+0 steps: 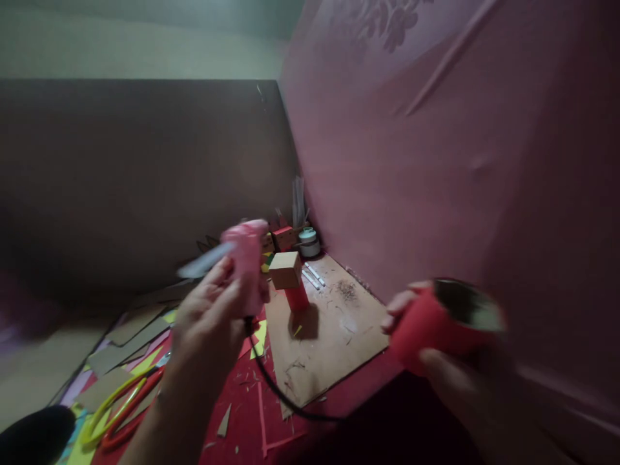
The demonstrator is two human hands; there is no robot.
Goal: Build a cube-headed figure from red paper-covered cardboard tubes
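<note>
My left hand [208, 310] is wrapped round a pink hot glue gun [249, 265], raised over the table and a little blurred. A clear glue stick [206, 261] seems to jut out of its back, and a black cord [278, 387] runs down from its handle. In my right hand [450, 378] is a red cardboard tube [416, 329], gripped between fingers and thumb, its open end tilted up so the hollow inside shows. Between the hands, a small cardboard box [285, 270] sits on top of an upright red piece [297, 298] on a cardboard sheet [339, 358].
Scissors [123, 400] with yellow and red handles lie on paper scraps at the left. White markers [314, 274] rest on the sheet near wood-like shavings [346, 290]. A small pot [309, 240] and red box [285, 236] stand behind. A pink wall [411, 194] borders the right.
</note>
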